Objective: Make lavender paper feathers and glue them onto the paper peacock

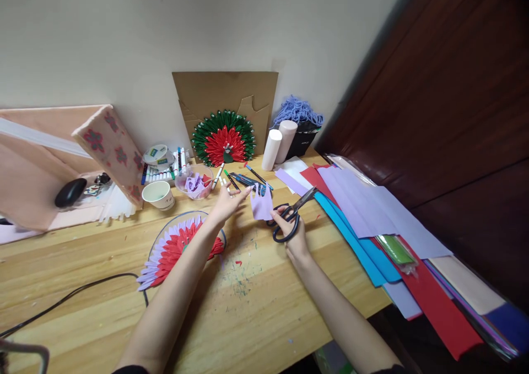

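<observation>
Half open, the left hand (225, 203) has its fingertips at the upper side of a lilac piece (262, 205) between both hands; whether they grip it I cannot tell. The right hand (296, 236) is closed round black scissors (296, 205), fingertips at the piece's lower corner.

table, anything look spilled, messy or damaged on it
Yes: dark specks or stains and a small red scrap mark the table below the purple paper piece. They stand out against pale grain; their cause is unclear.
</observation>
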Demonstrator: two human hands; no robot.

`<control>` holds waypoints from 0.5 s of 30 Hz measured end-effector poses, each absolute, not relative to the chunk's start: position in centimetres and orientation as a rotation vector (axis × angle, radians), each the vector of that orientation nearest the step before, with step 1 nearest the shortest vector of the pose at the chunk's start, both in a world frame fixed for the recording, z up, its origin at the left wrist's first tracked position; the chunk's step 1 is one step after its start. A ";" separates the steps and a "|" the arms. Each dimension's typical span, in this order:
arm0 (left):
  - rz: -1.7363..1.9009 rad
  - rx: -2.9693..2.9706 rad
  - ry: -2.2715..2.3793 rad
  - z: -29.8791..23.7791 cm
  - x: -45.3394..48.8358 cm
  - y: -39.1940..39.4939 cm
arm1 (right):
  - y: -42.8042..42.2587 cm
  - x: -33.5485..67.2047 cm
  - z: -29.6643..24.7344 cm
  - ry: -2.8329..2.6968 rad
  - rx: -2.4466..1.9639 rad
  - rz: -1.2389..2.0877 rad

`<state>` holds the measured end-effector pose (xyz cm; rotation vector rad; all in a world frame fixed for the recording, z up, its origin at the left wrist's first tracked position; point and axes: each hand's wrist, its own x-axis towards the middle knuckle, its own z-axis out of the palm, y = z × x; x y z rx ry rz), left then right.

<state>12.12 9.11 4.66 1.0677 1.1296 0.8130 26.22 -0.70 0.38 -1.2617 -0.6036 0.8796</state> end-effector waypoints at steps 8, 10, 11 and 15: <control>0.568 0.767 0.916 2.7 15.8 6.8 | -0.3 26.3 0.1 -0.446 -1.163 1.007; 0.612 0.784 0.943 2.4 16.1 6.7 | -0.3 26.2 -0.1 -0.473 -1.165 0.979; 0.632 0.796 0.962 2.4 16.0 6.7 | -0.3 26.1 -0.2 -0.490 -1.161 0.972; 0.744 0.838 1.055 2.7 15.4 6.8 | -0.2 26.0 -0.3 -0.552 -1.169 0.970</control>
